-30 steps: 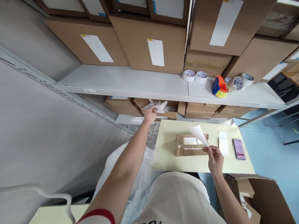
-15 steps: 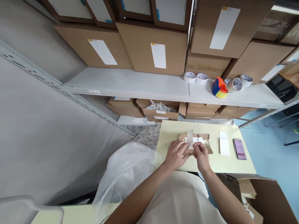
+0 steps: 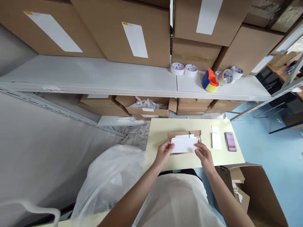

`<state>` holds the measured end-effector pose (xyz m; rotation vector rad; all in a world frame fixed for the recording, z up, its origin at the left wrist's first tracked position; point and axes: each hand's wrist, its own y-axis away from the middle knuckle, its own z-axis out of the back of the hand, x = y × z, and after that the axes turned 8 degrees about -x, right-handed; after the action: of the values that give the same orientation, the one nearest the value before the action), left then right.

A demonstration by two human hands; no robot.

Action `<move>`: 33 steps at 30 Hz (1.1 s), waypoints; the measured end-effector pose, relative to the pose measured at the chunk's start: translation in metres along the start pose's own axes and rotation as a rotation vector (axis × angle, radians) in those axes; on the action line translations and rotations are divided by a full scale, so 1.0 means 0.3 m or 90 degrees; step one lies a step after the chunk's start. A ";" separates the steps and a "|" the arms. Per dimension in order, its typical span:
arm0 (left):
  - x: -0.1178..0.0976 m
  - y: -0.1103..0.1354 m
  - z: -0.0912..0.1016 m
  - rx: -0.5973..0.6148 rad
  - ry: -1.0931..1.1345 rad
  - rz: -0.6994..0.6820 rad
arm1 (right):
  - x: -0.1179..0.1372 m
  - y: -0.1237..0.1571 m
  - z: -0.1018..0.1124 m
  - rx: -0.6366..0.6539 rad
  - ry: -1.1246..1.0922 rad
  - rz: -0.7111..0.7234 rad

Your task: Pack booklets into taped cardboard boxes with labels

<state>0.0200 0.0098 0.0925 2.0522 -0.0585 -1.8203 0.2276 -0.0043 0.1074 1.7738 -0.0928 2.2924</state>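
A blank white rectangular label [image 3: 183, 145] lies level just above a small flat cardboard package [image 3: 174, 135] on the pale yellow table. My left hand [image 3: 163, 152] pinches its left end between thumb and fingers. At the right end, the thumb and fingertips of my right hand [image 3: 204, 155] close on the label's edge. Most of the package is covered by the label; its brown back edge and a shiny taped right corner show. To the right of the package lies a folded white paper stack [image 3: 216, 138].
A purple, pixelated item [image 3: 230, 141] lies at the right of the table [image 3: 155, 129]. Tape rolls [image 3: 177, 68] and a tape dispenser [image 3: 210, 81] sit on the shelf [image 3: 113, 71]. An open carton [image 3: 262, 192] stands at lower right, a translucent plastic bag [image 3: 106, 173] at left.
The translucent strip between my fingers is gone from view. Both hands have moved apart and now hold a white label flat over the package. The view has shifted.
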 end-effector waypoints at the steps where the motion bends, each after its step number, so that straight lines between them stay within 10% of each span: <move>1: 0.012 0.006 -0.010 0.003 0.010 0.029 | -0.007 -0.012 0.015 0.026 -0.016 -0.022; 11: 0.113 0.059 -0.072 -0.051 -0.284 0.024 | -0.112 -0.068 0.093 0.076 0.059 -0.121; 21: 0.108 -0.086 -0.094 -0.183 -0.421 -0.030 | -0.179 -0.240 0.012 0.170 0.140 -0.069; 33: 0.068 -0.152 -0.132 -0.142 -0.651 0.080 | -0.162 -0.289 -0.021 0.228 0.367 0.026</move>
<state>0.0510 0.0563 0.0617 0.7905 -0.2400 -2.4434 0.2528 0.0735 0.0506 1.1651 0.4073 2.8890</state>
